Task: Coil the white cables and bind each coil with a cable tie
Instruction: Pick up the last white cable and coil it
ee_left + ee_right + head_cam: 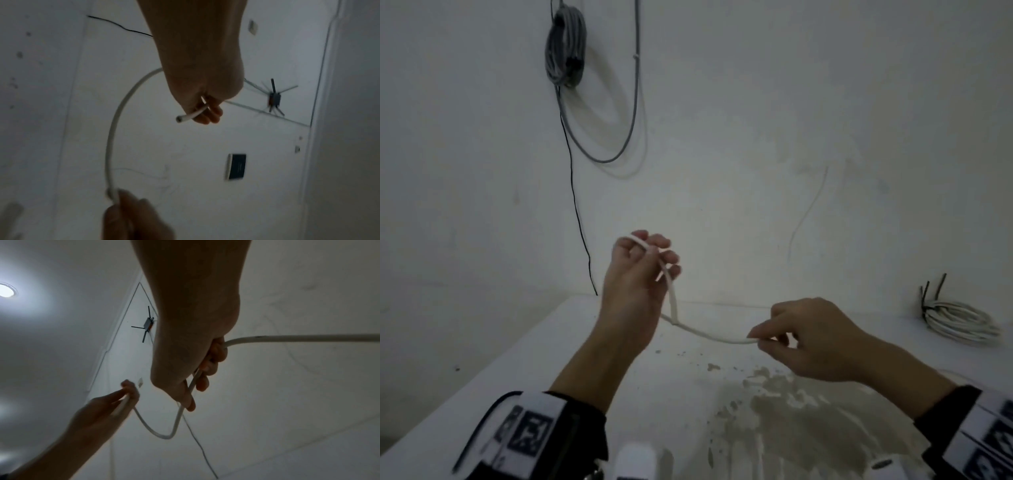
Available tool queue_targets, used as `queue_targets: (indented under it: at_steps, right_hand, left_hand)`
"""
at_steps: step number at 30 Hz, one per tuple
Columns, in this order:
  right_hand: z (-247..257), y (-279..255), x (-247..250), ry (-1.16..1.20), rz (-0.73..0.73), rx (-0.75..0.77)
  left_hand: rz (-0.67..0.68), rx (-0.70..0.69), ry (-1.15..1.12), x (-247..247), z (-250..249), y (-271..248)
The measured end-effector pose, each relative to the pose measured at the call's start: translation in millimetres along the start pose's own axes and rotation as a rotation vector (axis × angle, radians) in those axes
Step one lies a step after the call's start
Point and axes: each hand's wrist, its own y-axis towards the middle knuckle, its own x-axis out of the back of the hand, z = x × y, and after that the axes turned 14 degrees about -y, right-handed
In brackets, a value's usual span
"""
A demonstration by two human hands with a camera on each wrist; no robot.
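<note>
A white cable (705, 334) sags between my two hands above the white table (524, 356). My left hand (654, 253) is raised, its fingers curled round the cable near its cut end (182, 118). My right hand (767, 337), lower and to the right, pinches the cable between thumb and fingers. In the right wrist view the cable (308, 338) runs on through the right hand (197, 381) and out of frame to the right. A finished white coil (959, 322) lies at the table's far right, with black cable ties (931, 291) sticking up from it.
A grey cable coil (565, 44) hangs on the wall at upper left, and a thin black wire (578, 205) drops from it to the table's back edge. The table surface near me is stained and chipped (774, 394).
</note>
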Motion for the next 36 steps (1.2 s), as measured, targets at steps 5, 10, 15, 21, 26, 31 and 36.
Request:
queue_targets:
  at_steps: [5, 10, 15, 21, 26, 31, 36]
  right_hand:
    - [25, 12, 16, -0.013, -0.054, 0.163]
    - [18, 20, 25, 0.014, -0.23, 0.136]
    - [3, 18, 24, 0.068, -0.286, 0.052]
    - [7, 9, 18, 0.734, 0.035, -0.169]
    - [15, 4, 28, 1.126, 0.093, -0.274]
    - [12, 12, 27, 1.298, -0.163, -0.484]
    - [12, 14, 27, 1.345, -0.257, -0.582]
  left_hand:
    - [0.37, -0.028, 0.767, -6, 24, -26]
    - [0.527, 0.161, 1.007, -1, 36, -38]
    - [0.481, 0.655, 0.786, -8, 30, -37]
    - [0.567, 1.084, -0.132, -4, 18, -25]
    - [0.295, 0.898, -0.159, -7, 20, -17]
    - [0.232, 0.747, 0.192, -15, 28, -24]
    - [0.236, 0.837, 0.05, -19, 27, -25]
